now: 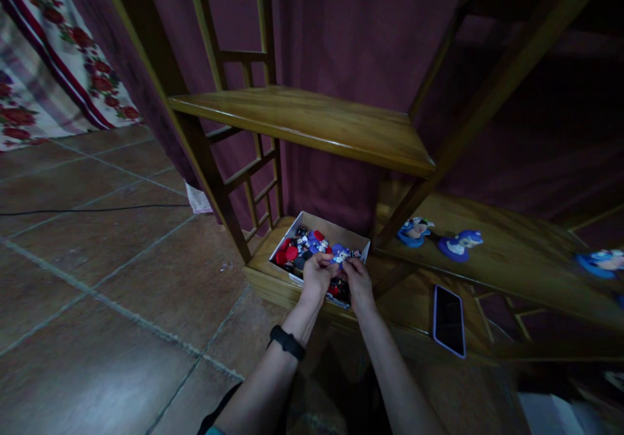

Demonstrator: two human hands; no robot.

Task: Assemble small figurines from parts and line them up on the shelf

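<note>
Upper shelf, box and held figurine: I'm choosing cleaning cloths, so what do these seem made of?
Upper shelf: likely varnished wood, from the streaky brown surface and shiny front edge.
Box: probably cardboard with a matte finish, judging by its thin, pale walls.
Figurine: perhaps plastic or resin, given its bright purple and white; too small to be sure of its finish.

sm. purple & wht figurine (340,255), held over open wht box (348,233), red, purple & blk pcs (291,253) jumbled inside

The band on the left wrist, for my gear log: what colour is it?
Black; the band shows best in the head view, the only one.
</note>
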